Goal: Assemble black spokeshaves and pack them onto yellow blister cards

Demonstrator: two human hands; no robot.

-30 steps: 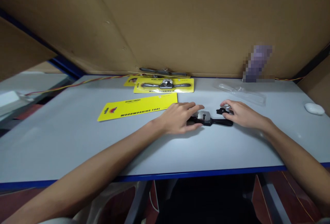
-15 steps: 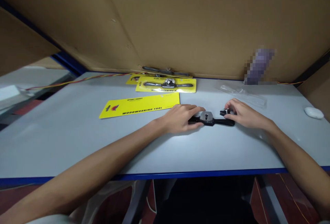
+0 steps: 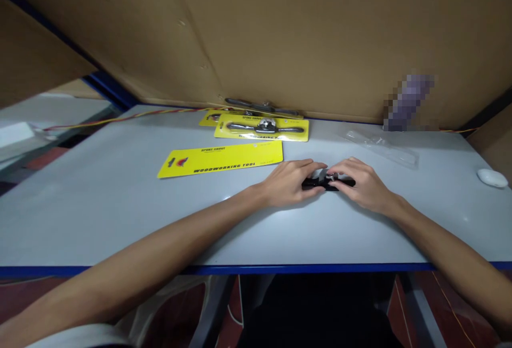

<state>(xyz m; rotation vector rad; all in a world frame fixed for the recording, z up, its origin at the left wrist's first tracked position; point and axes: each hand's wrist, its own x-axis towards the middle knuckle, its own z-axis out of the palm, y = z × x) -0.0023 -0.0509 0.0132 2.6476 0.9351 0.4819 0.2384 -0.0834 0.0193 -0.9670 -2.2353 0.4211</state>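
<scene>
On the grey table lies a black spokeshave (image 3: 311,183), its middle partly covered by my fingers. My left hand (image 3: 285,182) is closed around its left handle, thumb on the near side and fingers on the far side. Between thumb and fingertips, my right hand (image 3: 367,185) pinches a small lever cap (image 3: 332,176) with a shiny screw, over the spokeshave's middle. Whether the cap touches the blade cannot be made out. Just left of the hands rests a yellow backing card (image 3: 224,159) printed "SPOKE SHAVE".
Packaged spokeshaves (image 3: 264,128) on yellow cards lie at the back, with a loose dark spokeshave (image 3: 264,107) against the cardboard wall. A clear plastic blister (image 3: 384,148) lies behind my right hand. A white case (image 3: 492,178) sits far right. Red and yellow wires (image 3: 132,119) cross the back left.
My right hand has moved left with the lever cap, from above the right handle to the spokeshave's middle. My left hand still holds the left handle.
</scene>
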